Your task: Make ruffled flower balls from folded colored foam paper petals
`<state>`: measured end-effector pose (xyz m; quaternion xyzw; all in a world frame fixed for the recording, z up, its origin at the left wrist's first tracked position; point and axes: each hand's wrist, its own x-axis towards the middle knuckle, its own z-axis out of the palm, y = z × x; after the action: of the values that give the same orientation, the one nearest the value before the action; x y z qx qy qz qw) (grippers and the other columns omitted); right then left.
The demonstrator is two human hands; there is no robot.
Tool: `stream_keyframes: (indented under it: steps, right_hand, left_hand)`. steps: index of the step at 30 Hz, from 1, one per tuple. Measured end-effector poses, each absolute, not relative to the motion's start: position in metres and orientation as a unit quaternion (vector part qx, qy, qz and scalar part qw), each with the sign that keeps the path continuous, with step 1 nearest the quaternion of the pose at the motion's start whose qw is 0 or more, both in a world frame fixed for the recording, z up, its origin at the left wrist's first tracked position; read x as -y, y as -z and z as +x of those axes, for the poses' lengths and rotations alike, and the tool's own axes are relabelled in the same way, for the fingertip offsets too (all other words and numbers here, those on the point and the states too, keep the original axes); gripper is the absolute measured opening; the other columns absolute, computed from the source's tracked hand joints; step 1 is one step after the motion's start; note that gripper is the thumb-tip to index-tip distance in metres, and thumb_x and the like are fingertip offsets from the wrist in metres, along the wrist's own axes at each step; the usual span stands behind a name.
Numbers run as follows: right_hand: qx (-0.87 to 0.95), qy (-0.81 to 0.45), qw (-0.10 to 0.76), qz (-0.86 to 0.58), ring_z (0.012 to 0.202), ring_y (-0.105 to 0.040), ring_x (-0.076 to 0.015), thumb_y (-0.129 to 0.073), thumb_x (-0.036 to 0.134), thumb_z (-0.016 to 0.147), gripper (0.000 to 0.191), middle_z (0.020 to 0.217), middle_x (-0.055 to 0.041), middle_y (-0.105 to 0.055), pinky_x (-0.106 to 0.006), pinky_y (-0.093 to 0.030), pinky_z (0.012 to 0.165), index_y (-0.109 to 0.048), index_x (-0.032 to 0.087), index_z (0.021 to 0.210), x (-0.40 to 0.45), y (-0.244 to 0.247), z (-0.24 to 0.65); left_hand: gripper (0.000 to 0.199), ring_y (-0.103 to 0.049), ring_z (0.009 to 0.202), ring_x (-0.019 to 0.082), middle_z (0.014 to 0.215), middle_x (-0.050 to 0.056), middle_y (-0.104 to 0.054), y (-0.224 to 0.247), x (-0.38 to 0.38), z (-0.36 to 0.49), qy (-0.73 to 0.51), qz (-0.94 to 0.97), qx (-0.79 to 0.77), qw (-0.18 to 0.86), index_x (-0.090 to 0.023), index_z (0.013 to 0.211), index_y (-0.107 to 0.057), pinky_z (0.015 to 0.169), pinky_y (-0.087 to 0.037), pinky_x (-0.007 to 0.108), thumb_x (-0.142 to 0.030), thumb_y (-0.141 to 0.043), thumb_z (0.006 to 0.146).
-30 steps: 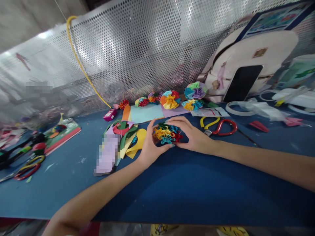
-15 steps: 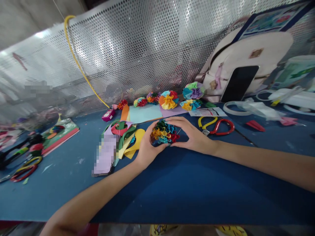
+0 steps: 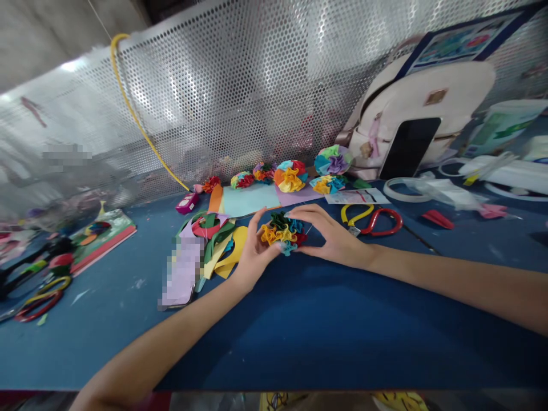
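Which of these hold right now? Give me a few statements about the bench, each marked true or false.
1. The left hand and right hand both touch the multicoloured curled-paper flower. True.
2. The right hand's fingers grip the red-and-yellow-handled scissors. False: those fingers are on the flower; the scissors lie apart on the blue tabletop.
3. A black smartphone leans against the pale backpack. True.
4. The yellow cable lies flat on the tabletop. False: it runs along the perforated metal screen.
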<state>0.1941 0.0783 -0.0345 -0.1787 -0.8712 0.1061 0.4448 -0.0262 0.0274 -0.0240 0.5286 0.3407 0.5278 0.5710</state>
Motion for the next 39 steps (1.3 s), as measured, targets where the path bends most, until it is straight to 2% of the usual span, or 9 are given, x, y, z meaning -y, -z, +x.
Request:
stream_keyframes:
  steps: [2, 6, 9, 14, 25, 31, 33, 36, 39]
  right_hand:
    - [0.875, -0.099, 0.439, -0.178, 0.135, -0.056, -0.0316, -0.074, 0.032, 0.093, 0.071, 0.14, -0.0114, -0.056, -0.055, -0.053, 0.113, -0.039, 0.034, 0.156, -0.0776, 0.0346, 0.1937]
    - [0.886, -0.088, 0.426, -0.161, 0.132, -0.059, -0.0305, -0.072, 0.029, 0.095, 0.072, 0.139, -0.0103, -0.058, -0.054, -0.055, 0.11, -0.038, 0.036, 0.157, -0.0761, 0.0346, 0.1933]
    - [0.889, -0.092, 0.422, -0.153, 0.133, -0.058, -0.0307, -0.072, 0.029, 0.095, 0.074, 0.141, -0.0094, -0.059, -0.054, -0.055, 0.111, -0.036, 0.038, 0.158, -0.0759, 0.0348, 0.1936]
    - [0.886, -0.095, 0.429, -0.145, 0.135, -0.058, -0.0298, -0.073, 0.028, 0.094, 0.075, 0.143, -0.0092, -0.058, -0.053, -0.054, 0.112, -0.037, 0.038, 0.159, -0.0762, 0.0348, 0.1937]
    - [0.889, -0.091, 0.426, -0.14, 0.13, -0.062, -0.029, -0.071, 0.028, 0.095, 0.072, 0.138, -0.0088, -0.061, -0.051, -0.057, 0.108, -0.037, 0.039, 0.158, -0.0756, 0.0345, 0.1935]
    - [0.884, -0.093, 0.436, -0.144, 0.131, -0.061, -0.0293, -0.072, 0.026, 0.094, 0.074, 0.139, -0.009, -0.06, -0.051, -0.057, 0.109, -0.037, 0.039, 0.158, -0.076, 0.0344, 0.1932]
    - [0.883, -0.095, 0.435, -0.147, 0.131, -0.061, -0.029, -0.072, 0.026, 0.094, 0.073, 0.139, -0.0084, -0.06, -0.05, -0.056, 0.109, -0.039, 0.039, 0.158, -0.0756, 0.0343, 0.1933]
    - [0.882, -0.104, 0.43, -0.161, 0.13, -0.061, -0.0297, -0.072, 0.028, 0.094, 0.069, 0.139, -0.0081, -0.061, -0.051, -0.055, 0.11, -0.042, 0.039, 0.156, -0.0757, 0.0345, 0.1937]
    - [0.874, -0.118, 0.436, -0.178, 0.131, -0.06, -0.031, -0.073, 0.031, 0.093, 0.067, 0.139, -0.0096, -0.06, -0.053, -0.055, 0.11, -0.044, 0.035, 0.153, -0.0773, 0.0346, 0.1939]
  left_hand:
    - [0.077, -0.066, 0.123, 0.03, 0.131, 0.009, -0.069, 0.0245, -0.0292, -0.0265, -0.537, 0.459, -0.357, 0.611, -0.03, 0.145, -0.053, 0.1, -0.058, 0.045, -0.055, -0.085, 0.08]
    - [0.057, -0.071, 0.113, 0.031, 0.109, 0.008, -0.077, 0.0273, -0.0344, -0.0275, -0.537, 0.399, -0.351, 0.655, -0.02, 0.114, -0.073, 0.093, -0.06, 0.043, -0.054, -0.09, 0.072]
    - [0.046, -0.072, 0.108, 0.031, 0.098, 0.008, -0.078, 0.0286, -0.0363, -0.0283, -0.536, 0.389, -0.35, 0.663, -0.018, 0.098, -0.075, 0.093, -0.06, 0.043, -0.052, -0.091, 0.071]
    - [0.04, -0.072, 0.108, 0.03, 0.098, 0.007, -0.079, 0.0268, -0.0353, -0.0299, -0.532, 0.385, -0.344, 0.671, -0.019, 0.095, -0.075, 0.092, -0.06, 0.042, -0.048, -0.091, 0.072]
    - [0.045, -0.074, 0.103, 0.025, 0.108, 0.008, -0.079, 0.0259, -0.034, -0.0293, -0.513, 0.429, -0.337, 0.663, -0.018, 0.11, -0.077, 0.091, -0.058, 0.037, -0.04, -0.092, 0.074]
    - [0.051, -0.071, 0.113, 0.032, 0.107, 0.009, -0.079, 0.0273, -0.0359, -0.0273, -0.522, 0.421, -0.347, 0.655, -0.02, 0.104, -0.075, 0.096, -0.058, 0.044, -0.053, -0.092, 0.07]
    - [0.057, -0.066, 0.125, 0.035, 0.119, 0.011, -0.077, 0.0258, -0.0356, -0.0269, -0.515, 0.428, -0.342, 0.659, -0.021, 0.11, -0.075, 0.102, -0.056, 0.048, -0.066, -0.083, 0.076]
    - [0.072, -0.054, 0.141, 0.036, 0.144, 0.01, -0.065, 0.0233, -0.0331, -0.0269, -0.504, 0.459, -0.314, 0.661, -0.027, 0.133, -0.067, 0.11, -0.052, 0.053, -0.081, -0.062, 0.084]
    - [0.086, -0.045, 0.15, 0.035, 0.161, 0.009, -0.049, 0.0232, -0.03, -0.0281, -0.497, 0.515, -0.282, 0.639, -0.034, 0.152, -0.049, 0.117, -0.046, 0.054, -0.08, -0.065, 0.082]
